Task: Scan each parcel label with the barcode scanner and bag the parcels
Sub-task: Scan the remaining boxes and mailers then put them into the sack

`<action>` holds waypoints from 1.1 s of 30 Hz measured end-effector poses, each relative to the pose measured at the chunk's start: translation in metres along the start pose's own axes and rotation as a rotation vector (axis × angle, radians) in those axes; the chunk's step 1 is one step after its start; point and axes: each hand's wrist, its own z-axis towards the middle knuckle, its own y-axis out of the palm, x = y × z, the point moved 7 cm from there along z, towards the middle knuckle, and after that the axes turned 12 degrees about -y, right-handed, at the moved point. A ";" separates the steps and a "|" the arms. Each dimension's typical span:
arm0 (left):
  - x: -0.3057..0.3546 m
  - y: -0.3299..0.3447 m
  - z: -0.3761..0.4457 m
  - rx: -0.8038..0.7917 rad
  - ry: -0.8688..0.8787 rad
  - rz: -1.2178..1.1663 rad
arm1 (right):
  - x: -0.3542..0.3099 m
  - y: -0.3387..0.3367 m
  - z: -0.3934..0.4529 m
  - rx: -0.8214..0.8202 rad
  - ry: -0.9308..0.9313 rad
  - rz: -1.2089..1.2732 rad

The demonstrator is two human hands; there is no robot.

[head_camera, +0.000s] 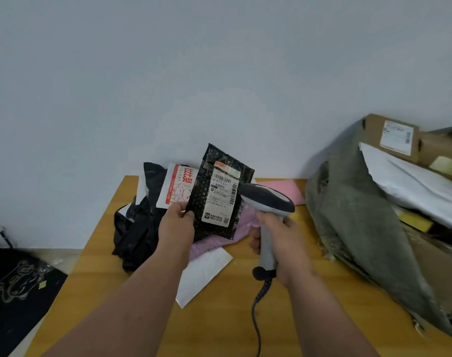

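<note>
My left hand pinches the lower left edge of a black dotted parcel and holds it up, tilted, above the wooden table. Its white barcode label faces me. My right hand grips the handle of a grey and dark barcode scanner, whose head points left at the label, almost touching the parcel's right edge. The scanner's coiled cable hangs down over the table.
Behind the held parcel lie a black bag, a white parcel with red print, a purple mailer, a pink one and a white envelope. A big grey-green sack of boxes and parcels fills the table's right side.
</note>
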 end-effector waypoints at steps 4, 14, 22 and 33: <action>-0.005 0.010 -0.013 -0.012 -0.009 -0.047 | -0.008 -0.010 -0.003 -0.005 0.021 0.047; -0.014 0.056 -0.049 -0.013 -0.023 -0.088 | -0.030 -0.062 -0.004 -0.026 0.025 0.089; -0.012 0.080 -0.077 0.016 -0.001 -0.092 | -0.044 -0.092 -0.004 -0.080 0.010 0.054; -0.006 0.093 -0.084 0.001 0.007 -0.102 | -0.053 -0.104 -0.007 -0.050 -0.002 0.054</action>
